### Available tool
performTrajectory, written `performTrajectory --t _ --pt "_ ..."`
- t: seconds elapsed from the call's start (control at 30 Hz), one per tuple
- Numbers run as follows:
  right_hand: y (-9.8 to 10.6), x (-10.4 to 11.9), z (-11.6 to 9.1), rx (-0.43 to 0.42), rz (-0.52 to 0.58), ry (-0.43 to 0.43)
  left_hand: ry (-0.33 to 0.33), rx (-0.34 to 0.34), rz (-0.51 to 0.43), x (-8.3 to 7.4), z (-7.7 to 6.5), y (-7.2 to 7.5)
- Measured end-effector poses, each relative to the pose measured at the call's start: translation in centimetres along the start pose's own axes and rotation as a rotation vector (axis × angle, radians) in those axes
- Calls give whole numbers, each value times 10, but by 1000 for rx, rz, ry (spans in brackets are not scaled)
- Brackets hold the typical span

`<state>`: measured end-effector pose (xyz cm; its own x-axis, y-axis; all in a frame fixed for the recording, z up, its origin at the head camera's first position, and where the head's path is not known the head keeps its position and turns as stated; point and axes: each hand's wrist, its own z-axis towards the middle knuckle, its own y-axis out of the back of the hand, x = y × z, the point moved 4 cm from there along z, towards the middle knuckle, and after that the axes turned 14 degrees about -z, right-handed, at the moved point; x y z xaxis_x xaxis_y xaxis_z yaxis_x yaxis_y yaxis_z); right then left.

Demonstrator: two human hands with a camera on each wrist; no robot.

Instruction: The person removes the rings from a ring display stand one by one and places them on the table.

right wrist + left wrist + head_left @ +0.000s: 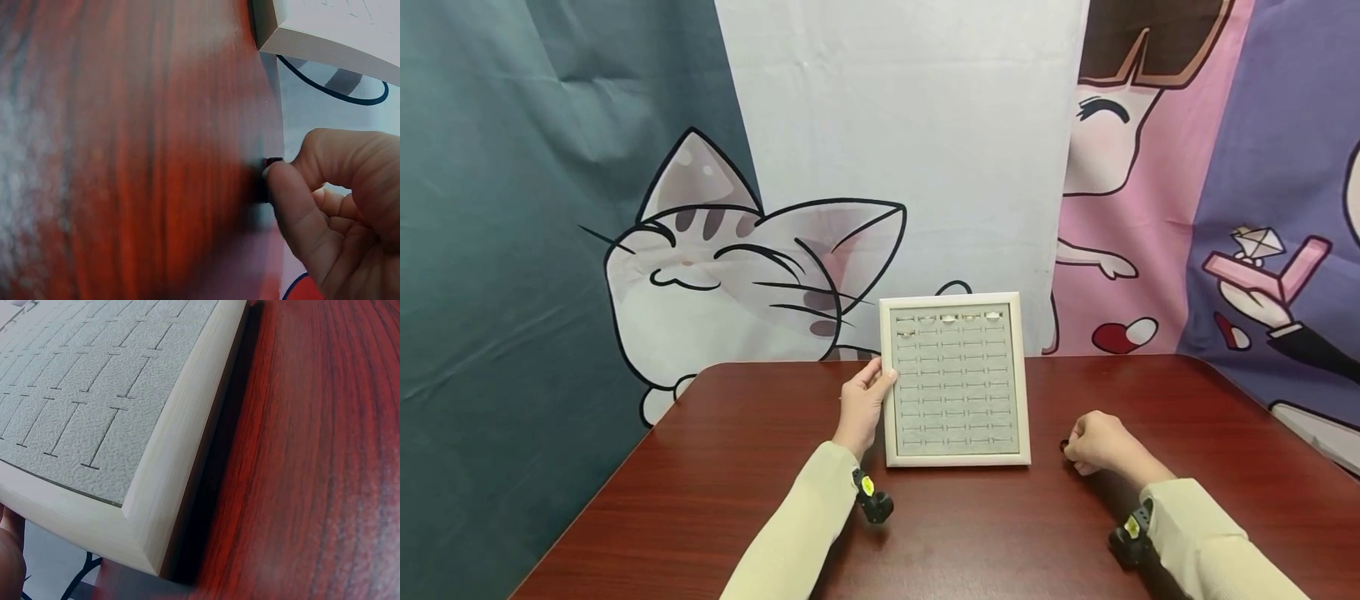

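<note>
A ring display board with a cream frame (1026, 408) and a grey slotted pad (955, 421) stands upright on the table. My left hand (861, 408) grips its left side, thumb on the front of the frame. In the left wrist view the frame's corner (147, 531) and slots fill much of the picture, and only a bit of that hand (9, 562) shows. Several rings (949, 318) sit in the top slots, and one ring (906, 334) in the row below. Right of the board, my right hand (1101, 442) pinches a small black ring (274, 160) between thumb and forefinger, low over the table.
The reddish-brown wooden table (737, 500) reaches back to a printed cloth backdrop (910, 125) with a cartoon cat (722, 275). Small black cameras are strapped at the left wrist (874, 500) and right wrist (1131, 537).
</note>
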<state>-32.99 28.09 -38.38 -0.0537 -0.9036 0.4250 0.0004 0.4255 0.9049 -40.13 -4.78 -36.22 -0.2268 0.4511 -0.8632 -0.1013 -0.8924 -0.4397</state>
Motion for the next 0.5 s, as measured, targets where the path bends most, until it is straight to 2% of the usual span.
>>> performTrajectory --t 0.13,0.23,0.5 --pt "12 6 -1 -48 -7 17 9 10 -5 3 0 -1" --pt "30 19 -1 -117 -46 46 10 18 -6 4 0 -1" --pt "90 83 6 -315 -136 130 -9 18 -6 0 0 0"
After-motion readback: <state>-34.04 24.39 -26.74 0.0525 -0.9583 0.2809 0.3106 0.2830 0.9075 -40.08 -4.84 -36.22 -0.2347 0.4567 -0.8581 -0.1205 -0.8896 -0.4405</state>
